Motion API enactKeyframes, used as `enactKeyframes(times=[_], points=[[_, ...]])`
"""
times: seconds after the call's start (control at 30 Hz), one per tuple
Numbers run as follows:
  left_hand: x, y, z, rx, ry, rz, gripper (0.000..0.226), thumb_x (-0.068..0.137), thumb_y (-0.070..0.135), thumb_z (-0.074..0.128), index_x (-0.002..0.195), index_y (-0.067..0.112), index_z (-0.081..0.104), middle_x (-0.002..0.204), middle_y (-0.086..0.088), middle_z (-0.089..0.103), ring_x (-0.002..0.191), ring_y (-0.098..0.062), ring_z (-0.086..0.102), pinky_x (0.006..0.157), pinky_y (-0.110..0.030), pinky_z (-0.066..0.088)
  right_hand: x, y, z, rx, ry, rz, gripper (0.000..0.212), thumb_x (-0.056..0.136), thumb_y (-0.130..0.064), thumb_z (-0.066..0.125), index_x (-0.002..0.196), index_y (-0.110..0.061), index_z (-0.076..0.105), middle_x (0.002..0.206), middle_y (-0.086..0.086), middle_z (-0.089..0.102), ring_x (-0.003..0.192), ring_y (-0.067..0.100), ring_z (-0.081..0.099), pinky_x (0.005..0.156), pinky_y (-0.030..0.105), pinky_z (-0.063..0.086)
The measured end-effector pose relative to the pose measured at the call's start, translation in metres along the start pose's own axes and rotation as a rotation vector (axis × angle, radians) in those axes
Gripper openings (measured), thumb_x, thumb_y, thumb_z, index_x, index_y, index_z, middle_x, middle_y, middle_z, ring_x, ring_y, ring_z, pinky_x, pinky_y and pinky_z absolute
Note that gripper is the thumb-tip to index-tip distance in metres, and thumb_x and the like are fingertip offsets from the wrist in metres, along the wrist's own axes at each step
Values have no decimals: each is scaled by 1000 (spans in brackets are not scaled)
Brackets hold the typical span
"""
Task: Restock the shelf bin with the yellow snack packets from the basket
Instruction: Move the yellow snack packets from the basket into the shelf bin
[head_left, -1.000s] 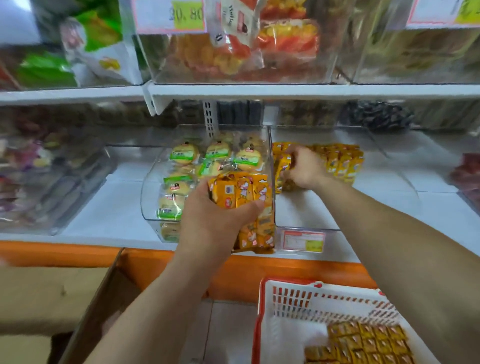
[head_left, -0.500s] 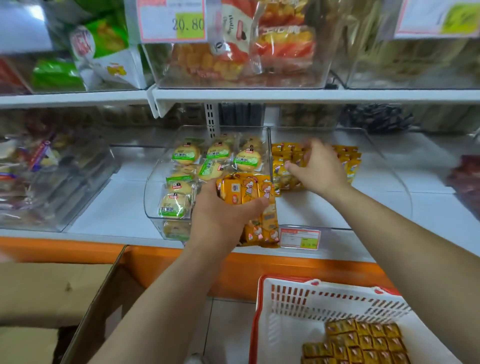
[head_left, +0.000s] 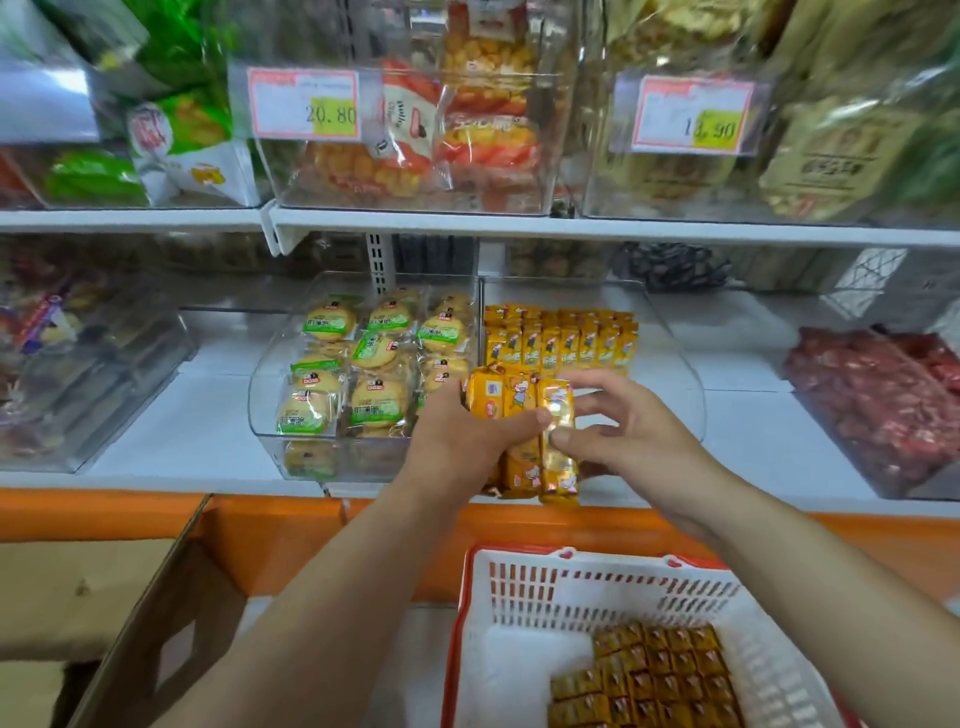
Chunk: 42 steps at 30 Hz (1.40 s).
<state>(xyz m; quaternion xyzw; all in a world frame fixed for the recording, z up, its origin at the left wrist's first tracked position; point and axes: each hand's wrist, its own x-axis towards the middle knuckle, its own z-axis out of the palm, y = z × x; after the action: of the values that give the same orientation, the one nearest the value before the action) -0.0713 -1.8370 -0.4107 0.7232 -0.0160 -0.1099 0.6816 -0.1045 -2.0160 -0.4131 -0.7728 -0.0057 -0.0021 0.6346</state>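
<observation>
Your left hand (head_left: 467, 441) is wrapped around a bundle of yellow snack packets (head_left: 519, 415). The fingers are curled tight across the fronts, and the packets stand upright side by side. You hold the bundle just in front of the clear shelf bin (head_left: 680, 353), over its front lip.

Your right hand (head_left: 634, 431) comes in from the other side with its fingers half spread. The thumb tip (head_left: 558, 439) rests on the outermost packet and the upper fingers reach over its top edge. I cannot tell whether that hand has actually pinched the packet or only touches it.

Beyond both hands, at the back of the bin, stocked yellow packets (head_left: 561, 338) stand in neat rows. The front part of the bin floor shows bare white under your right hand.

Below your right forearm sits the white basket (head_left: 613, 587) with a red rim. Its remaining packets (head_left: 654, 675) are laid flat in a block at the nearer end.

Left of your left hand, a neighbouring clear bin (head_left: 260, 405) holds round cakes in green-labelled wrappers (head_left: 374, 358). An open cardboard box (head_left: 156, 623) stands under your left forearm. Far to the right of your right hand, another bin holds red-wrapped goods (head_left: 883, 400). A price tag reading 20.80 (head_left: 304, 106) hangs on the shelf above.
</observation>
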Motion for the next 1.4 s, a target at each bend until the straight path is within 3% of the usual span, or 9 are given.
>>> enactKeyframes(times=[0.13,0.3,0.43,0.57,0.77,0.87,1.0,1.17,1.4], points=[[1,-1,-13,19,43,3,28,78,23,87,99,21,68,80,7,78,71,-10,76,52,-20,57,18,2,-6,27,138,28,50,75,-7,84,115,-20,57,113,16,63,81,29,73,64,36,61],[3,-3,-32,34,81,10,23,79,27,86,93,25,68,78,9,77,70,-9,76,49,-19,55,72,16,-9,-231,239,-59,50,66,-10,90,97,-27,55,92,-1,59,72,17,64,69,33,55],[8,-5,-45,70,140,15,30,77,32,86,99,24,68,86,5,78,70,-8,76,54,-22,58,124,36,-6,-575,242,-150,50,67,-10,89,96,-25,51,86,-7,62,78,21,66,70,36,54],[13,-9,-52,66,167,-8,40,74,36,87,107,25,67,95,4,78,82,-15,77,76,-40,64,173,55,-6,-737,263,-105,50,64,-15,91,91,-26,51,90,-2,67,78,21,60,63,29,39],[20,-21,-60,99,184,-34,40,71,40,87,103,30,67,85,12,77,74,-5,75,61,-24,59,218,70,-8,-864,241,-70,64,68,-27,90,124,-16,63,106,7,70,88,22,60,75,26,42],[24,-25,-64,109,204,-59,41,71,41,87,104,31,66,84,13,77,71,-2,74,58,-22,57,224,76,-5,-1026,166,-118,61,69,-31,89,123,-20,63,115,8,65,101,28,62,83,34,51],[26,-28,-62,105,207,-61,39,71,38,88,100,30,64,78,15,75,66,3,71,45,-12,50,222,80,-1,-1130,161,-181,54,76,-33,83,124,-20,61,121,7,60,110,31,59,88,39,51],[29,-29,-52,114,196,-79,43,70,37,89,104,30,63,86,10,76,70,-3,73,50,-16,55,221,83,4,-1175,215,-251,49,83,-28,77,126,-17,57,126,9,56,113,33,58,88,39,50],[32,-27,-43,62,156,-85,40,70,37,90,100,29,64,78,12,75,67,-3,73,49,-17,55,227,83,5,-1254,179,-188,57,85,-36,73,136,-21,51,134,9,55,117,34,57,87,42,51]])
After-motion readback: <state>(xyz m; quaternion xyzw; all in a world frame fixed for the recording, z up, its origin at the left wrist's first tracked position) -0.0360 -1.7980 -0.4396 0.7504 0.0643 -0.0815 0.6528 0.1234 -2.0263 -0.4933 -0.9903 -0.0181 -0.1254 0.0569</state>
